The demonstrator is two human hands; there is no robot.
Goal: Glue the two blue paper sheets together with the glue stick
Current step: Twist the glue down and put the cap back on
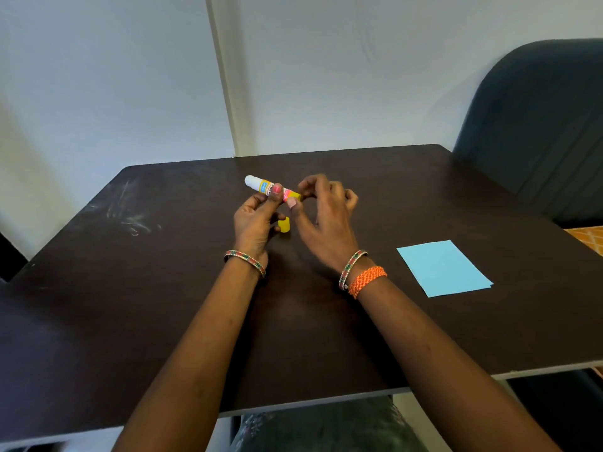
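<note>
Both hands hold a glue stick (271,189) above the middle of a dark table (130,288). The left hand (256,223) pinches the tube near its middle, thumb pressed on the label, fingers curled behind. The right hand (323,216) nips the tube's yellow end between thumb and forefinger, its other fingers loosely bent.

The stick lies nearly level, its long axis running left to right and tilting slightly up to the left. Its white glue end points left and away from the person, sticking out past the left thumb; the yellow end points right, into the right hand's fingertips. The stick spans the gap between the two hands.

A yellow cap (284,226) rests on the table just below the stick, between the two hands, close to the left palm.

The blue sheets (444,268) lie flat on the table to the right, well apart from the right wrist, stacked with a lower edge showing at the near right corner, long sides angled toward the far right.

Bangles circle both wrists, and an orange band (367,280) sits on the right. The tabletop is bare to the left and on the near side. A dark chair (535,132) stands at the far right corner.
</note>
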